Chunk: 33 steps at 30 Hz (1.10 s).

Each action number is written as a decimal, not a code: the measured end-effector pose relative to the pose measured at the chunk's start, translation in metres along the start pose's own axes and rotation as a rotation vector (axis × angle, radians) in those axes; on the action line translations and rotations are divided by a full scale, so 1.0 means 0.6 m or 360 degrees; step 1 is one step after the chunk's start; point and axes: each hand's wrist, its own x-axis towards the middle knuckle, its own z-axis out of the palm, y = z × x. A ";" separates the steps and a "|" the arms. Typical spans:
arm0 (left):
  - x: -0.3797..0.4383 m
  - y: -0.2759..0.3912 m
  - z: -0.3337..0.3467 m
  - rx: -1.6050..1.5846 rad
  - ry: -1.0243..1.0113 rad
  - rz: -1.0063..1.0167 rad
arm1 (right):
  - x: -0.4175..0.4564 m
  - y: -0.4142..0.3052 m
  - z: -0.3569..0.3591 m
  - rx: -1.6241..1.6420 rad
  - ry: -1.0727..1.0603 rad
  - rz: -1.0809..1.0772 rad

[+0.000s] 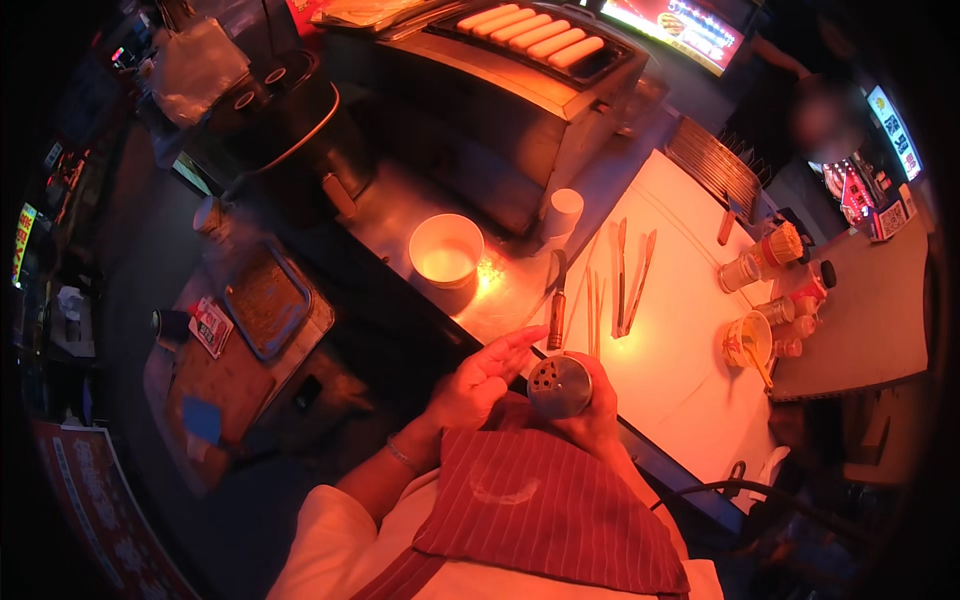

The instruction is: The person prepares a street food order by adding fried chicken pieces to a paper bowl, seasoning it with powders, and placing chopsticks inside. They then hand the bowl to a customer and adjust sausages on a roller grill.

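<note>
My right hand (602, 405) grips a round shaker (561, 397) with holes in its metal lid, held upright in front of my striped apron (555, 510). Beside it, my left hand (476, 382) is empty, its fingers extended towards the shaker's top. A knife with a ringed handle (556, 319) lies just beyond both hands. To its right are thin sticks (591, 315) and a pair of tongs (621, 285) on the white board (682, 300). Further off, on the metal counter, stand a wide paper cup (446, 251) and a smaller white cup (564, 210).
A roller grill (510, 97) holding several sausages stands at the back, next to a dark two-knobbed appliance (281, 135). On the right are several seasoning jars (739, 271) and a tub with a spoon (746, 341). A tray (270, 300) sits at left; another person stands beyond.
</note>
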 end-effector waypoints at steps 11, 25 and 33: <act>-0.013 -0.020 -0.037 0.1043 0.0668 -0.0369 | -0.036 0.056 -0.014 0.0210 0.0097 0.0370; -0.013 -0.050 -0.041 0.1308 0.0665 0.0105 | -0.071 0.217 -0.077 0.0282 0.0905 0.0761; -0.019 -0.040 -0.039 0.1514 0.0621 -0.0080 | -0.072 0.258 -0.085 0.0569 0.0957 0.0869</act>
